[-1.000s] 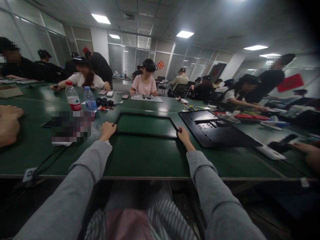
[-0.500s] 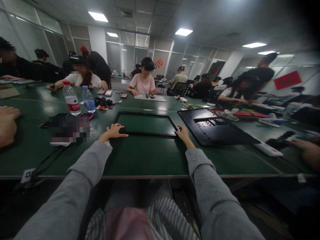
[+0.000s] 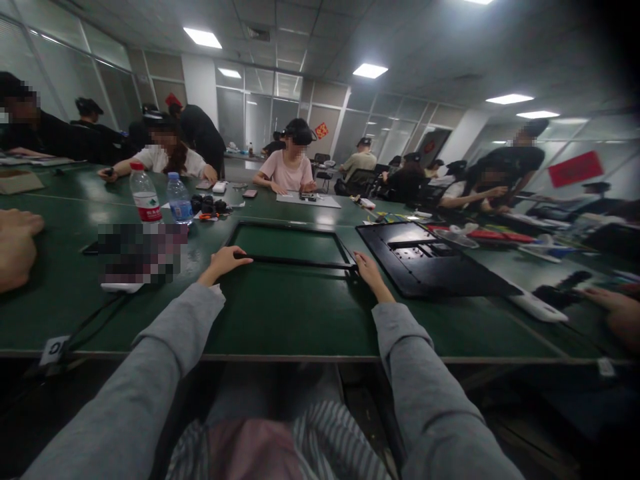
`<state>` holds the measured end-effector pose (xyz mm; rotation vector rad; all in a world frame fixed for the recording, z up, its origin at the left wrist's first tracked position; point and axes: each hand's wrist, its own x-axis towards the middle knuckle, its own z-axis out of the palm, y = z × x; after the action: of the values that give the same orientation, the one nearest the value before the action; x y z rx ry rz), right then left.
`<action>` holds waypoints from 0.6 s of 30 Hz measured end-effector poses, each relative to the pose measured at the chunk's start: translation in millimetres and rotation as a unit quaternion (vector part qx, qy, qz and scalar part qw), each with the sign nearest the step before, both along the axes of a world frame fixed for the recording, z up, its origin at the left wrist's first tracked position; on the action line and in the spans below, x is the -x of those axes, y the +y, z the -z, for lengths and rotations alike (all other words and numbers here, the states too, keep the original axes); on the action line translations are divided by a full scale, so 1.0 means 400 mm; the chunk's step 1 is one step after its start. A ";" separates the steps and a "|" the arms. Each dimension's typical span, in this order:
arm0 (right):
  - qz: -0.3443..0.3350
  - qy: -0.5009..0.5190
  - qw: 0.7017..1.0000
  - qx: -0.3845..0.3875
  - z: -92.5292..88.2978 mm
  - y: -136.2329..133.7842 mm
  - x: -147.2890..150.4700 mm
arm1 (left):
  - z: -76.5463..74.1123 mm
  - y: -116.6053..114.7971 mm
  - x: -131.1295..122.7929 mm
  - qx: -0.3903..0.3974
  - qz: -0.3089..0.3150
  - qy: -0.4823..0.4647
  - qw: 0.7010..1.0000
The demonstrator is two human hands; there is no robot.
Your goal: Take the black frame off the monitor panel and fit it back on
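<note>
A thin black rectangular frame [image 3: 295, 261] lies on the green table [image 3: 290, 313] straight ahead of me. My left hand [image 3: 226, 260] rests on its near left corner with fingers closed over the near bar. At the near right corner, my right hand [image 3: 367, 269] grips the frame's edge. The near bar looks slightly raised off the table. Both arms are in grey sleeves.
A black monitor back panel [image 3: 430, 263] lies right of the frame. Two water bottles [image 3: 146, 197] and a phone [image 3: 97, 248] stand at the left. Another person's hand [image 3: 17, 243] rests at far left, another at far right [image 3: 615, 307]. Several people sit across the table.
My left hand slid from the frame's left side onto its near bar. The frame's near edge has come up a little off the table.
</note>
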<state>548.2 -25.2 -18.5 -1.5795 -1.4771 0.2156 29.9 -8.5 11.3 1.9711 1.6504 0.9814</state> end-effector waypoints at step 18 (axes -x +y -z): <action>0.559 0.178 0.807 -0.064 -0.105 -0.150 -0.175 | -0.032 -0.012 -0.007 0.011 -0.015 -0.216 0.976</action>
<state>618.0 -85.2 23.6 -1.8982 -0.1135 -0.2659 32.6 -13.3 24.3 1.5752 1.4394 1.2881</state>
